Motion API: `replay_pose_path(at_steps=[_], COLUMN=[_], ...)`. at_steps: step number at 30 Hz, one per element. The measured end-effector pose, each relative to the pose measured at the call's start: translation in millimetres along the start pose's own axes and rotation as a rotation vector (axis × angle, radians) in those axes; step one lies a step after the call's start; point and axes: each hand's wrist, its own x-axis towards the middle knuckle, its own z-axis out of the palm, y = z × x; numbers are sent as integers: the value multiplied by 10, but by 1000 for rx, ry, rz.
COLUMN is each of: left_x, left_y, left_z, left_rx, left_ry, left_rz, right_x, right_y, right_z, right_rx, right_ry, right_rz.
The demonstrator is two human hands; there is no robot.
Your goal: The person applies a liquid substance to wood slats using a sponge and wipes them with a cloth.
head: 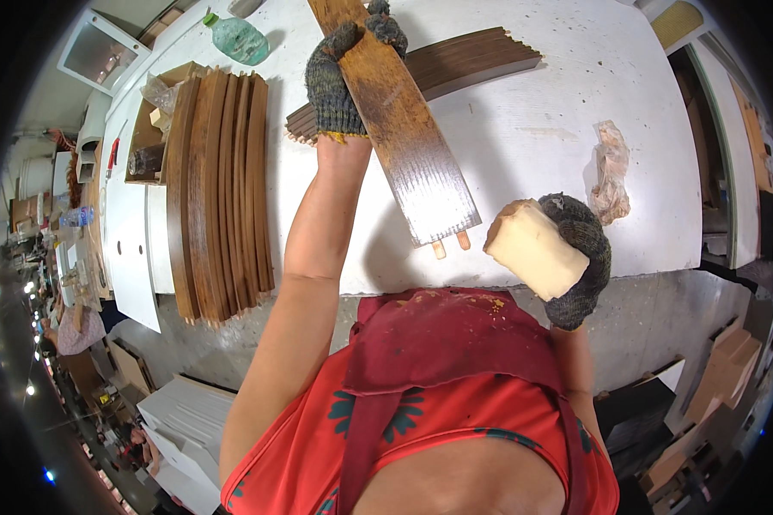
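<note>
Gripped by its edges in my gloved left hand (338,80) is a brown stained wooden board (393,106), tilted across the white table. Two wooden dowels (451,244) stick out of its near end, and light glares off its lower face. My right hand (583,257), also in a dark knitted glove, holds a cream-coloured block of foam or sponge (534,248) with a browned end. This block is to the right of the board's near end, apart from it. Under the board, a stack of dark brown slats (470,61) lies crosswise.
More brown boards (219,193) stand in a row at the left, beside a cardboard box (143,145). A green-capped plastic bottle (239,40) lies at the back left. Crumpled plastic (610,172) rests at the right of the white table (657,129). People are in the left background.
</note>
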Motion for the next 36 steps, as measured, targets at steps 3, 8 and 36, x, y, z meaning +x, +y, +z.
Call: replay_pose_path(at_steps=[3,8,36], left_x=[15,-23,-38], left_y=[-41,-157,-317], left_z=[-47,-60,37], left_rx=[-21,-25,169], left_ry=[-63,-84,1], left_rz=[29,46,229], right_x=[31,139,-1], right_y=[-81,-117,-140], right_z=[64,284,-202], right_rx=[-77,-71,-509], right_ry=[-61,-185,43], right_rz=[16,-114,-149])
